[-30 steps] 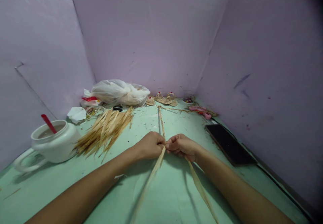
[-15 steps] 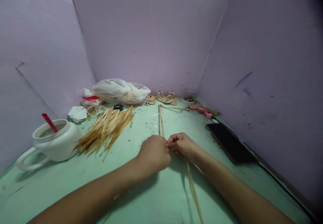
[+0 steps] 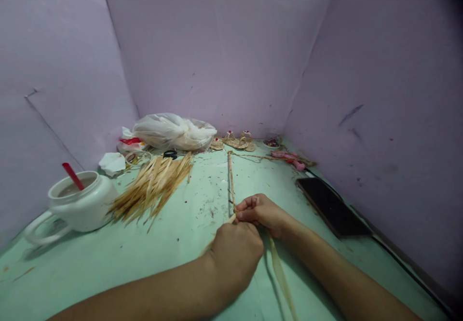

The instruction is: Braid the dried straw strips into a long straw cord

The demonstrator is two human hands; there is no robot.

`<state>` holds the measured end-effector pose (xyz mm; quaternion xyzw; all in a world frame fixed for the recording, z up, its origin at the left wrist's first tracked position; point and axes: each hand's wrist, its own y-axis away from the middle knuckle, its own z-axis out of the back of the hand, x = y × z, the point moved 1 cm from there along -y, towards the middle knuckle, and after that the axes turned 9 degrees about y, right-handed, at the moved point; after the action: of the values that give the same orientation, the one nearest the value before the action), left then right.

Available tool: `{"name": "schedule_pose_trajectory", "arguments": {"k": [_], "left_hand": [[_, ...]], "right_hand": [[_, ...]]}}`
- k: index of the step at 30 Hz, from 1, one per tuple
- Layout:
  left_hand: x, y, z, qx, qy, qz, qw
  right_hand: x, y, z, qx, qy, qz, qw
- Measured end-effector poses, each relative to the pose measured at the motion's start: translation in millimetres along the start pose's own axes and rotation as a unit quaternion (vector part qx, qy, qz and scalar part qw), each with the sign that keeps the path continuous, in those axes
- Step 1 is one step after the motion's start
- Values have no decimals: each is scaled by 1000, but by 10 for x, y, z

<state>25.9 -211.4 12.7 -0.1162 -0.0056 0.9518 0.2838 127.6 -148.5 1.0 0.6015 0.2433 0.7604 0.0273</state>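
A thin braided straw cord [image 3: 232, 181] runs from the far side of the table toward me, down to my fingers. Its near end is pinched between the thumb and fingers of my right hand [image 3: 263, 213]. Just in front and to the left, my left hand [image 3: 237, 249] is closed in a fist, knuckles up, on a pale straw strip [image 3: 231, 219] that shows at its upper left; the fingertips are hidden. Another long, flat straw strip [image 3: 278, 269] trails from beneath my right hand to the table's near edge.
A bundle of dry straw strips [image 3: 154, 186] lies left, beside a white mug [image 3: 90, 205] with a red straw. Black scissors [image 3: 170, 154], a plastic bag [image 3: 175, 132] and small woven slippers [image 3: 235, 142] sit at the back. Pink-handled pliers [image 3: 289, 157] and a phone [image 3: 331, 207] are right.
My left hand has come toward me and slightly right, its wrist turned, and a pale strip now shows beside it. The right hand has shifted slightly nearer, still pinching the cord.
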Motion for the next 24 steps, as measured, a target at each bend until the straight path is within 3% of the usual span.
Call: {"name": "schedule_pose_trajectory", "arguments": {"k": [2,3,5,7,9,11,12,16,19,24], "left_hand": [[120,-47,165,-6,80,57,995],[206,-84,252,-39,131,97,986],[396,-170,381,-116,268,183,939],[542,-250,384,-35,438,277,854],[589,-297,312,68,586,293,752],[560,-306,222,111,657,281,691],[533,-301,178,108,664,281,684],[432,-259,11,62,626,309,714],[422,-237,-124,53,623,308,717],[454,-216,-241,34,644,285,709]], "right_hand": [[9,-4,23,20,-9,9,1000],[18,-2,35,29,-12,16,999],[40,11,52,42,-16,28,999],[58,25,57,55,-20,38,998],[64,34,53,65,-25,51,996],[56,35,45,64,-23,57,996],[47,33,40,57,-19,56,997],[-9,20,12,9,36,62,997],[-55,7,-7,-25,103,72,992],[-86,-4,3,-8,153,93,984]]}}
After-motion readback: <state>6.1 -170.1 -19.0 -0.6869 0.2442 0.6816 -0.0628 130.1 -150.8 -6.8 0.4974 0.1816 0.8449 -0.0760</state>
